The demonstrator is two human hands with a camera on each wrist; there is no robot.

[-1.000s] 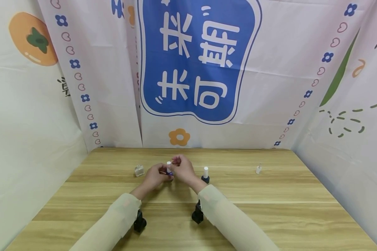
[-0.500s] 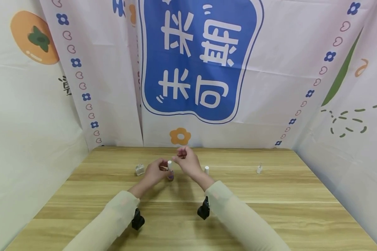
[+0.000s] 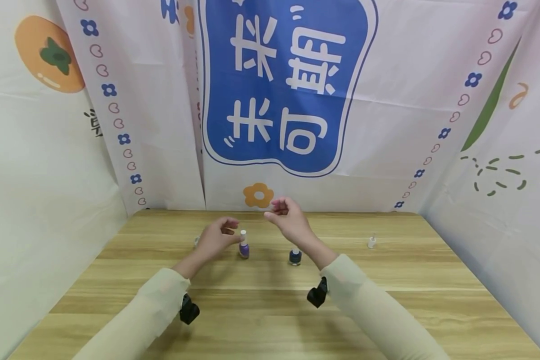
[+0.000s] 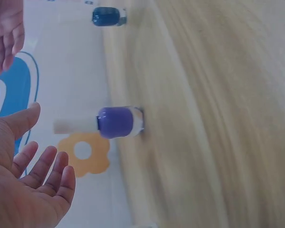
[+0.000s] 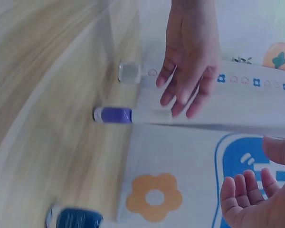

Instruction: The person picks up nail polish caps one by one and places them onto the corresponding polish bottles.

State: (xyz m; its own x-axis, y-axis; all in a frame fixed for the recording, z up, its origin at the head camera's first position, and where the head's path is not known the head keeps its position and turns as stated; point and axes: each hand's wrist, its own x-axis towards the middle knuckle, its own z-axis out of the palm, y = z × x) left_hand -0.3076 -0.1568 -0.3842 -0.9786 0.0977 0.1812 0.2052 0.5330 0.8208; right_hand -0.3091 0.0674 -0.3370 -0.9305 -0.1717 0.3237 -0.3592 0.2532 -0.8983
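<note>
A purple nail polish bottle [image 3: 244,251] with a tall white cap stands upright on the wooden table. Just left of it is my left hand [image 3: 213,243], its fingers loosely bent and holding nothing; the left wrist view shows a gap between this hand and the white cap [image 4: 76,125]. My right hand [image 3: 293,225] hovers in the air, relaxed, with nothing in its fingers. Below the right wrist a dark blue nail polish bottle [image 3: 295,257] stands on the table, its white cap partly covered by that arm. Both bottles appear apart from the hands.
A clear square bottle [image 5: 129,72] stands left of the purple one, mostly hidden behind my left hand in the head view. Far to the right is a white cap with its brush upward [image 3: 371,242]. Printed cloth [image 3: 387,130] hangs behind the table [image 3: 261,320].
My left hand has let go of the purple nail polish bottle and drawn back left. My right hand has moved up and right, away from it, uncovering the dark blue bottle's body.
</note>
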